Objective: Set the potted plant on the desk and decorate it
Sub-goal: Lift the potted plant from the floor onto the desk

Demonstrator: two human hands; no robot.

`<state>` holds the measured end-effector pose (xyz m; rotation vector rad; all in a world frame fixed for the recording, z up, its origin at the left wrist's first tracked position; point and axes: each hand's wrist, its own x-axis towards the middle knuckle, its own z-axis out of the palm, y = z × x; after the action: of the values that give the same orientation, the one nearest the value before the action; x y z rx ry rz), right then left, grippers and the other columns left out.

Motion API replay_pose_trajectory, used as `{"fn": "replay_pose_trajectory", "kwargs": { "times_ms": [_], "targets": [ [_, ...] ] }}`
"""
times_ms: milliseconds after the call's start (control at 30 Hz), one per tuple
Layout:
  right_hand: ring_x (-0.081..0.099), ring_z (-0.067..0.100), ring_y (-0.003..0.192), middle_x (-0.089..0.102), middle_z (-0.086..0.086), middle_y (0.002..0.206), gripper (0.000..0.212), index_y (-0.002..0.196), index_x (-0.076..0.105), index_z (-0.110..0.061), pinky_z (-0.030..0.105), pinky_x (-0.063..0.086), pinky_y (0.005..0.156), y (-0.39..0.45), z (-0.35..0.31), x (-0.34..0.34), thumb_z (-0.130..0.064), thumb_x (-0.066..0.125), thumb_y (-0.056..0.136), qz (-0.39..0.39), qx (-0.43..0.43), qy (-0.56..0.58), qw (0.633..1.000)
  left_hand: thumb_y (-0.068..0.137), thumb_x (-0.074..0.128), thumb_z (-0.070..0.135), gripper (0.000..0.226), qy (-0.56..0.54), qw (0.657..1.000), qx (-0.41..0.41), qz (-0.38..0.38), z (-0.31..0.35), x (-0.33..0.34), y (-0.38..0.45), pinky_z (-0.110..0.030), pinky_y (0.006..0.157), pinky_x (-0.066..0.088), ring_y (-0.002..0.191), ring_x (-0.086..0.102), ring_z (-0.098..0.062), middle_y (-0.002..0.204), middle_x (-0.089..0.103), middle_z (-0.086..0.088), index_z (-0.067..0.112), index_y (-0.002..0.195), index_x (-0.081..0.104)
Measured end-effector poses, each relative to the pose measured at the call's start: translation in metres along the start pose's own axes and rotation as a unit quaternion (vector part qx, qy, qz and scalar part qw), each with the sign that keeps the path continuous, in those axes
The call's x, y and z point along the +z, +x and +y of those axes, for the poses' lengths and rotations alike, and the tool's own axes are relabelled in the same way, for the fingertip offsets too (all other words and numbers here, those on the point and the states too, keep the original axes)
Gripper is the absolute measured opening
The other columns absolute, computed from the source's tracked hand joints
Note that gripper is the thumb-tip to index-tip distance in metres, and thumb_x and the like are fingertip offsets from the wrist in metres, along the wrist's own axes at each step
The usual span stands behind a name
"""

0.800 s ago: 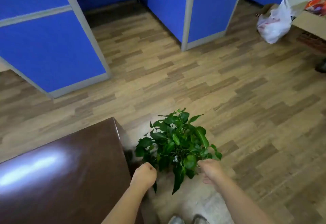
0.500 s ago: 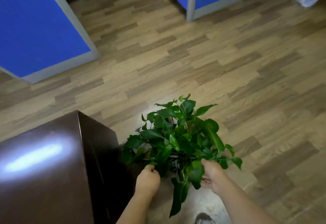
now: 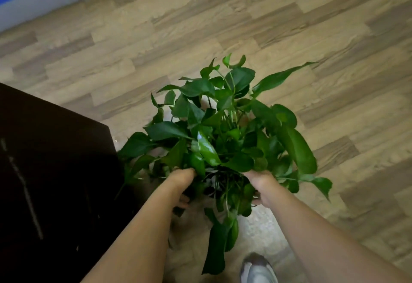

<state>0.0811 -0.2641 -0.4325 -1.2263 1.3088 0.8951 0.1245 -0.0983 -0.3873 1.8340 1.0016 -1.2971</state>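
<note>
Seen from above, the left hand (image 3: 181, 182) and right hand (image 3: 259, 184) reach under the leaves to clasp the hidden pot of a plant (image 3: 223, 131) from both sides, likely to steady it; it hangs over the floor (image 3: 200, 26), just beside the dark desk (image 3: 51, 171) corner.

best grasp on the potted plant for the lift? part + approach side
Grip the pot under the potted plant, one palm on each opposite side, coming in low beneath the foliage. The leaves are soft and spread wide, hiding the pot. The left hand and right hand are placed this way.
</note>
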Motion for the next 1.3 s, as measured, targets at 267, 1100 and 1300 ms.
{"fn": "replay_pose_trajectory", "kwargs": {
  "times_ms": [267, 1100, 1300],
  "targets": [
    [0.046, 0.038, 0.128, 0.044, 0.014, 0.145, 0.094, 0.14, 0.038, -0.015, 0.058, 0.039, 0.104, 0.027, -0.006, -0.001, -0.057, 0.068, 0.061, -0.06, 0.055, -0.079, 0.994, 0.094, 0.046, 0.028, 0.059, 0.051, 0.998, -0.038, -0.025, 0.022, 0.003, 0.014, -0.049, 0.094, 0.049, 0.128, 0.043, -0.045, 0.152, 0.027, -0.022, 0.007, 0.145, 0.026],
    [0.059, 0.033, 0.085, 0.058, 0.018, 0.076, 0.032, 0.087, 0.051, -0.002, 0.052, 0.045, 0.089, -0.198, -0.047, -0.041, -0.034, 0.054, 0.09, -0.029, 0.004, -0.015, 0.999, 0.093, 0.047, 0.031, 0.049, 0.073, 0.991, 0.023, -0.109, 0.041, -0.043, -0.125, -0.023, 0.03, 0.049, 0.061, 0.059, -0.027, 0.139, 0.047, -0.02, 0.006, 0.134, 0.042],
    [0.056, 0.035, 0.088, 0.055, 0.017, 0.072, 0.029, 0.098, 0.05, -0.002, 0.056, 0.039, 0.101, -0.378, -0.055, -0.054, -0.03, 0.054, 0.091, 0.013, -0.084, -0.009, 0.996, 0.096, 0.044, 0.024, 0.058, 0.017, 0.991, 0.093, -0.098, 0.04, -0.096, -0.303, -0.034, 0.082, 0.057, 0.097, 0.065, -0.033, 0.146, 0.035, -0.027, 0.004, 0.146, 0.023]
  ]
}}
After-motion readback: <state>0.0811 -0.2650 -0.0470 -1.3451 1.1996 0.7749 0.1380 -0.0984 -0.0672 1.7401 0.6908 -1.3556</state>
